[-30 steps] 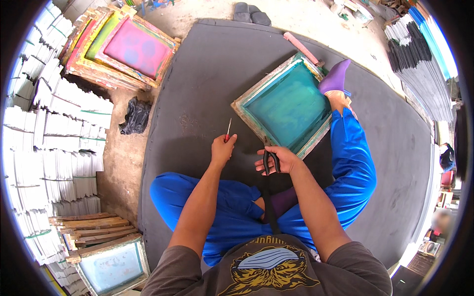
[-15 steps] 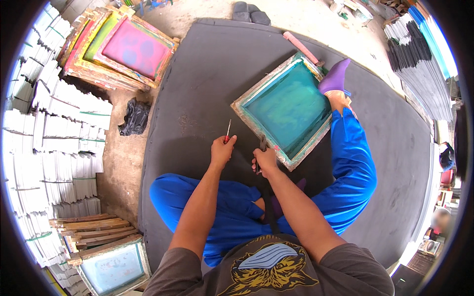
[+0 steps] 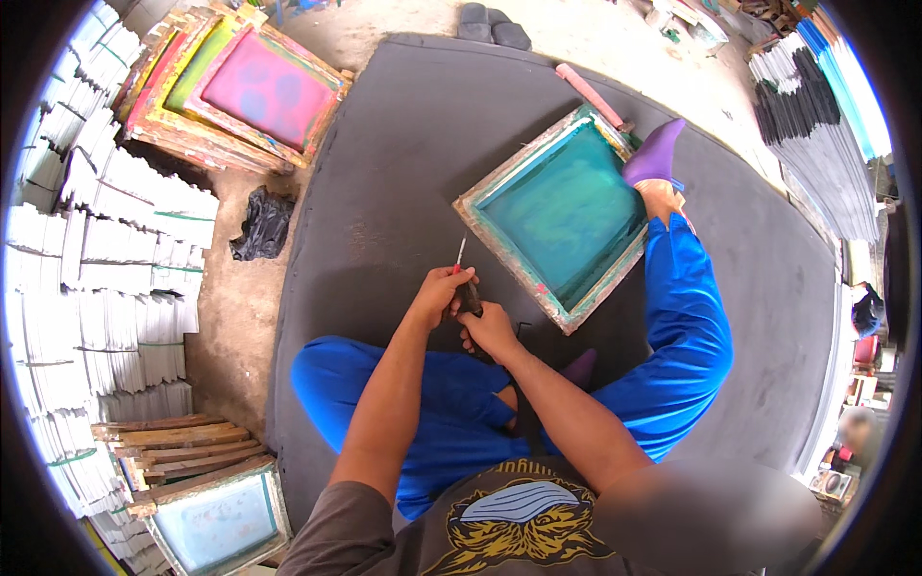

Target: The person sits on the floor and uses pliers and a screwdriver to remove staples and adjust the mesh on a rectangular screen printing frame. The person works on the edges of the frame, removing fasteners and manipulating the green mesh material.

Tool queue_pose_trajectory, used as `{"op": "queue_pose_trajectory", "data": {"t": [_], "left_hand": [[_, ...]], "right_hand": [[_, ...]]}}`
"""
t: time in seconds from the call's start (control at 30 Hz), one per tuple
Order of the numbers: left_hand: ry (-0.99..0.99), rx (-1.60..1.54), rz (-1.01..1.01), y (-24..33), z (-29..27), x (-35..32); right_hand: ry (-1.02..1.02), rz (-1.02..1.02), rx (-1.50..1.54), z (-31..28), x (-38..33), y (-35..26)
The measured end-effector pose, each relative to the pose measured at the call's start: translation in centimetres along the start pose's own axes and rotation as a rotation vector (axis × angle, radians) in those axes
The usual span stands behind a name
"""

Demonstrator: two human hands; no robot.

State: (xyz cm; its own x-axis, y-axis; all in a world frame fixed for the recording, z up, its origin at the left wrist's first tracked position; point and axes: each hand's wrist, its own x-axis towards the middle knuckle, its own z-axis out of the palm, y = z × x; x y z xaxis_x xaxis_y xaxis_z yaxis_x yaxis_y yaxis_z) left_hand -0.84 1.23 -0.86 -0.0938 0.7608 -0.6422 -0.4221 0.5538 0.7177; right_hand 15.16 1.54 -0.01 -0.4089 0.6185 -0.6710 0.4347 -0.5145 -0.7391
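I sit on a dark grey mat (image 3: 403, 173) with blue-trousered legs. My left hand (image 3: 440, 295) grips a thin tool with a red handle and metal tip (image 3: 460, 256) that points away from me. My right hand (image 3: 490, 329) is closed on a small black tool (image 3: 471, 300), and the two hands touch just above my knees. A wooden printing frame with a teal screen (image 3: 567, 211) lies flat on the mat just beyond my hands, its near corner close to my right hand. My foot in a purple sock (image 3: 657, 154) rests against its far side.
A stack of frames with pink and green screens (image 3: 240, 91) lies at the far left. White stacked sheets (image 3: 106, 278) line the left side. A black bag (image 3: 261, 223) lies on the ground. More frames (image 3: 206, 509) sit at the lower left. Dark sheets (image 3: 816, 125) are at the right.
My right hand has moved left from the frame's corner to meet my left hand. The left hand has stayed about where it was, still holding the thin tool.
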Motion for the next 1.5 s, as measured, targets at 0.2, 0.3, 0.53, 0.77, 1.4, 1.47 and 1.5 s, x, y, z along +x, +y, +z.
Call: {"op": "queue_pose_trajectory", "data": {"t": [0.2, 0.3, 0.53, 0.77, 1.4, 1.47, 1.5], "left_hand": [[0.072, -0.174, -0.124, 0.5, -1.7, -0.1], [0.022, -0.239, -0.173, 0.1, -2.7, 0.2], [0.068, -0.215, -0.176, 0.4, -2.9, -0.3], [0.704, -0.057, 0.188, 0.8, -4.9, 0.2], [0.689, 0.209, 0.271, -0.3, -2.6, 0.9], [0.681, 0.198, 0.269, -0.3, -2.6, 0.9], [0.676, 0.195, 0.263, -0.3, -2.6, 1.0]], "right_hand": [[-0.338, 0.122, 0.144, -1.2, 0.7, -1.8], [-0.446, 0.212, 0.197, -1.7, 1.1, -2.2], [-0.590, 0.338, 0.297, -2.4, 1.6, -2.6], [-0.454, 0.327, 0.334, -3.1, 2.0, -2.3], [-0.241, 0.355, 0.257, -11.3, 1.6, -2.7], [-0.269, 0.364, 0.254, -11.7, 2.0, -2.5], [-0.284, 0.369, 0.253, -11.8, 2.2, -2.5]]}}
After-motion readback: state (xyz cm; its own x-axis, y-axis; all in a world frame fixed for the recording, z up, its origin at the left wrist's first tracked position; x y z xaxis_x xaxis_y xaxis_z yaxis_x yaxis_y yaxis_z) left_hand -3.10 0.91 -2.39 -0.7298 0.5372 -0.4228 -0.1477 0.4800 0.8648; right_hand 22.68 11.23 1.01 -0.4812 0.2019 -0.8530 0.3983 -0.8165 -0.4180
